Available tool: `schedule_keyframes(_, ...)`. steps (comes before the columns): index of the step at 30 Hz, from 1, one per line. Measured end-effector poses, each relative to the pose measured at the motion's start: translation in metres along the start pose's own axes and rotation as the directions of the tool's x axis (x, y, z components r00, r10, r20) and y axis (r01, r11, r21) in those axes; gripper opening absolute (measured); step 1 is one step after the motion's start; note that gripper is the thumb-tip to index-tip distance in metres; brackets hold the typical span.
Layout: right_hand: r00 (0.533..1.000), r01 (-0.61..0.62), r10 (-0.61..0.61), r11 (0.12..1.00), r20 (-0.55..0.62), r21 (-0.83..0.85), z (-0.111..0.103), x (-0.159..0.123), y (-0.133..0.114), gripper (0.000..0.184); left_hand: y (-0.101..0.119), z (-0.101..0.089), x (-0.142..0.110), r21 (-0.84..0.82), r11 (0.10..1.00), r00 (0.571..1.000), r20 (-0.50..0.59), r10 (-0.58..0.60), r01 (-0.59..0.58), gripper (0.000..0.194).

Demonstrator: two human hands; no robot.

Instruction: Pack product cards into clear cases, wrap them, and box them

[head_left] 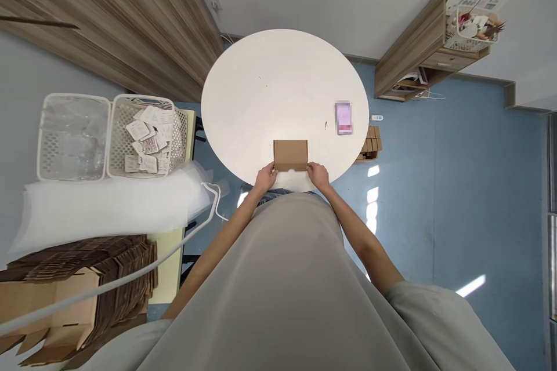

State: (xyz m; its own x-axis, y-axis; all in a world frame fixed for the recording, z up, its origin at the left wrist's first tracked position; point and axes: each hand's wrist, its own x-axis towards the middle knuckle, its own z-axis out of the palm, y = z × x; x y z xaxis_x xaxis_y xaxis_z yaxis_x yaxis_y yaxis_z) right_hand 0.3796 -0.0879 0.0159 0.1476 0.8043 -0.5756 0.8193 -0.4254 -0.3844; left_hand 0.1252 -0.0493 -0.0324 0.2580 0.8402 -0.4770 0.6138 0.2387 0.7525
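A small brown cardboard box (290, 153) lies at the near edge of the round white table (278, 81), its lid side facing up. My left hand (266, 177) grips the box's near left corner with closed fingers. At the near right corner, my right hand (318, 175) pinches the cardboard in the same way. Part of each hand's fingertips is hidden against the box. Further right on the table rests a phone-shaped item (343, 117) with a blurred pinkish-purple face.
To the left stand a white basket of printed packets (150, 136), a bin of clear plastic (73, 139), a white wrapping roll (108, 203) and stacked flat cardboard (126, 278). Small brown boxes (371, 144) sit beyond the table's right edge. A wooden cabinet (418, 40) stands back right.
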Motion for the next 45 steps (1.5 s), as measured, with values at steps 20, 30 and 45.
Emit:
schedule_keyframes(20,0.998,0.054,-0.041,0.953,-0.050,0.297,0.008,0.019,0.013,0.047,-0.011,0.006,0.011,-0.204,0.976,0.997,0.028,-0.074,0.078,0.072)
schedule_keyframes(30,0.985,0.146,-0.060,0.786,-0.162,0.601,-0.014,-0.008,0.021,0.040,0.018,-0.012,-0.033,-0.205,0.974,0.994,-0.060,0.090,-0.101,0.050)
schedule_keyframes(45,0.982,0.165,-0.067,0.762,-0.176,0.627,-0.022,-0.010,0.016,0.053,0.032,-0.026,-0.022,-0.304,0.952,0.997,-0.058,-0.045,0.025,0.059)
